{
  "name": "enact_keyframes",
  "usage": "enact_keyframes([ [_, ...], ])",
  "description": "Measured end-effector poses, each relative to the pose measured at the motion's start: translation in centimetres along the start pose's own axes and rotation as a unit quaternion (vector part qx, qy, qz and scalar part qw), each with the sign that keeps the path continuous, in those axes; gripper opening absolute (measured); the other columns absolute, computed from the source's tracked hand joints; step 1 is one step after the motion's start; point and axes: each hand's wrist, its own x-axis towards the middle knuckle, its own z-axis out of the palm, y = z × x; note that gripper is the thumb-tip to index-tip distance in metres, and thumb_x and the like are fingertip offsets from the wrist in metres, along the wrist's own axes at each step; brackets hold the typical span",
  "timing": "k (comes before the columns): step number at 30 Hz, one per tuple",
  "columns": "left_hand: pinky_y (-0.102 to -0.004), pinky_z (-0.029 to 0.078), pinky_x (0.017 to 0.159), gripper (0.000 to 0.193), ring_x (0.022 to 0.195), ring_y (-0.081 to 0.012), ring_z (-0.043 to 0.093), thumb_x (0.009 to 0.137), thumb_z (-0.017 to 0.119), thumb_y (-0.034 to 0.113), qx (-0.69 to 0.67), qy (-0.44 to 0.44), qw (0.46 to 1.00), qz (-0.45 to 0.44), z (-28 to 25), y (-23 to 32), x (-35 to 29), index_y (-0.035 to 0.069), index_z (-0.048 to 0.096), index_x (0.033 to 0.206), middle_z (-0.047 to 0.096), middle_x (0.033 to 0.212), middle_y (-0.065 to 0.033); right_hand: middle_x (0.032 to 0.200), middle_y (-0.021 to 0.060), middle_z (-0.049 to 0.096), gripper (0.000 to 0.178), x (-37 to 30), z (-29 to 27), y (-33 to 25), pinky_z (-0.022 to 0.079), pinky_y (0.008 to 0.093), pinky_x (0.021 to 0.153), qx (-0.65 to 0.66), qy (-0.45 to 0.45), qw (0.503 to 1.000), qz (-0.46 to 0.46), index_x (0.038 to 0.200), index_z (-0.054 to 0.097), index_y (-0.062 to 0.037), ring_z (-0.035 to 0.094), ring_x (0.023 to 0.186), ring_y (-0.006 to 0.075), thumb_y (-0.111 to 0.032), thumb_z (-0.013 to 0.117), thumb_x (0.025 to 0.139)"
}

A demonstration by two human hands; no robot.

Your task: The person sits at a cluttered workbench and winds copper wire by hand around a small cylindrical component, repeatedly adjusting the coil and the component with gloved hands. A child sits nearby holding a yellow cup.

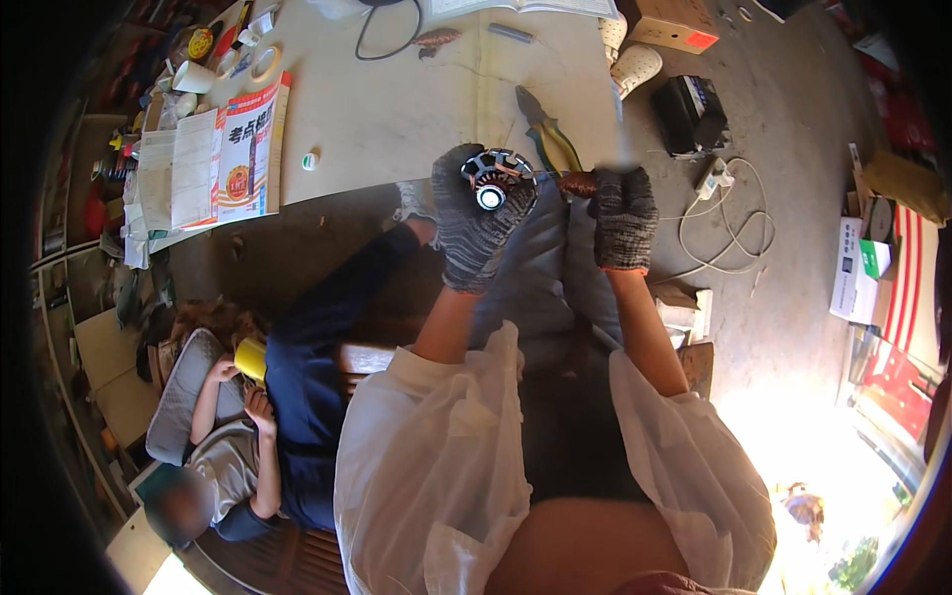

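Observation:
My left hand, in a grey knitted work glove, is closed around a round motor stator with dark teeth and copper windings. A shiny metal ring shows at the stator's centre. My right hand, gloved alike, is closed on one end of a reddish-brown bundle of copper wire, which points left toward the stator. Both hands are held up just off the table's near edge, above my lap. Beyond them, pliers with green and yellow handles lie on the table, handles toward me.
On the pale table lie a book, tape rolls, another copper-coloured bundle and a grey rod. A person holding a yellow cup reclines at my left. A power strip and cable lie on the floor at right.

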Motion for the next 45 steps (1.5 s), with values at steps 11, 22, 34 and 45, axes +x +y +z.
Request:
enact_keyframes([
  [11, -0.031, 0.051, 0.08, 0.06, 0.092, -0.0189, 0.057, 0.065, 0.075, -0.003, -0.107, 0.013, 0.991, -0.073, 3.6, 1.8, -2.8, 0.006, 0.039, 0.112, 0.052, 0.099, -0.0087, 0.097, 0.0077, 0.062, 0.027, 2.7, 1.1, 0.0, 0.047, 0.032, 0.081, 0.684, -0.249, 0.615, 0.304, 0.104, 0.058, -0.011, 0.058, 0.085, 0.0208, -0.032, 0.053, 0.088],
  [22, -0.034, 0.051, 0.077, 0.044, 0.085, -0.02, 0.059, 0.073, 0.07, 0.013, 0.251, -0.156, 0.955, 0.024, 1.5, 0.0, -1.9, 0.004, 0.049, 0.11, 0.057, 0.1, -0.0092, 0.096, 0.0142, 0.062, 0.027, 2.8, -1.9, -2.5, 0.049, 0.0355, 0.077, 0.098, -0.187, 0.964, -0.162, 0.108, 0.053, 0.0019, 0.06, 0.087, 0.0225, -0.008, 0.058, 0.083],
  [34, -0.0329, 0.046, 0.086, 0.059, 0.096, -0.0182, 0.055, 0.066, 0.078, 0.024, -0.186, -0.141, 0.958, -0.165, 0.3, 0.7, -2.4, 0.004, 0.05, 0.114, 0.056, 0.105, -0.0062, 0.067, -0.0006, 0.053, 0.028, 3.4, -2.9, -0.6, 0.044, 0.0213, 0.051, 0.728, -0.464, 0.416, 0.287, 0.092, 0.055, -0.0048, 0.051, 0.058, 0.0096, -0.032, 0.051, 0.091],
  [45, -0.0315, 0.047, 0.088, 0.051, 0.098, -0.0201, 0.055, 0.071, 0.068, 0.011, -0.308, -0.109, 0.915, -0.236, 0.6, 0.6, -1.4, -0.001, 0.047, 0.115, 0.055, 0.104, -0.011, 0.084, 0.0129, 0.065, 0.023, 2.4, -5.2, -8.3, 0.048, 0.0339, 0.069, -0.172, -0.36, 0.9, -0.175, 0.094, 0.059, -0.0029, 0.064, 0.078, 0.0248, -0.022, 0.061, 0.083],
])
